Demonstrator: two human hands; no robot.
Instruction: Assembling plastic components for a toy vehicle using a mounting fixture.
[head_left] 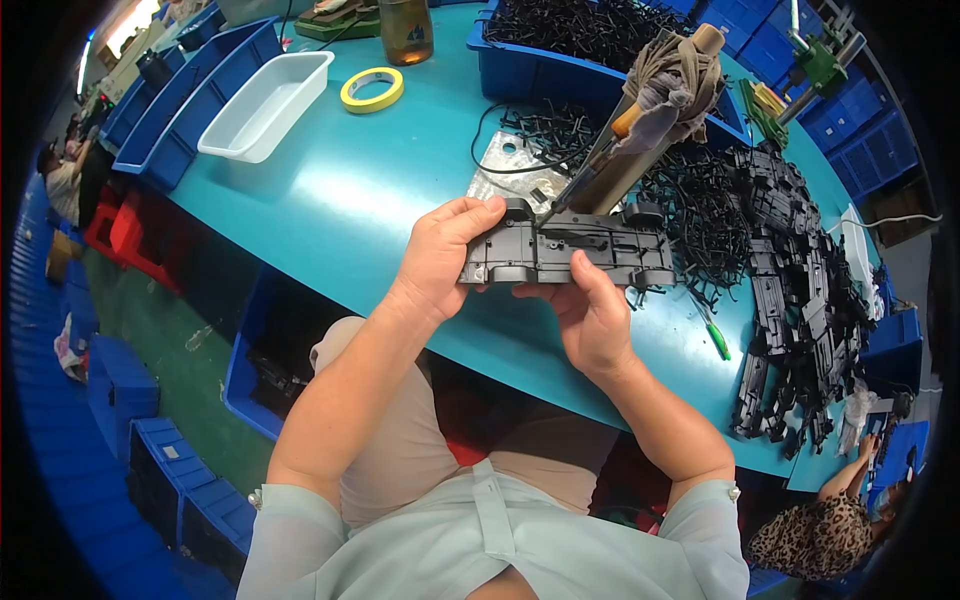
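Note:
My left hand (438,252) grips the left end of a black plastic toy car chassis (570,250), thumb on top and fingers beneath. My right hand (598,318) holds its near edge close to the middle, the thumb laid on the surface. The chassis is level above the table's near edge, with wheel-arch shapes at its corners. Against its far side reaches the thin metal rod of a tool wrapped in grey cloth (680,90); whether the tip touches the chassis I cannot tell. A shiny metal plate (500,160) lies just beyond.
Several more black chassis (790,290) are piled at the right. Small black parts (700,220) lie heaped beside a full blue bin (540,75). A green-handled tool (717,340), yellow tape roll (371,90) and white tray (265,110) rest on the teal table (330,215). Another person (825,530) sits lower right.

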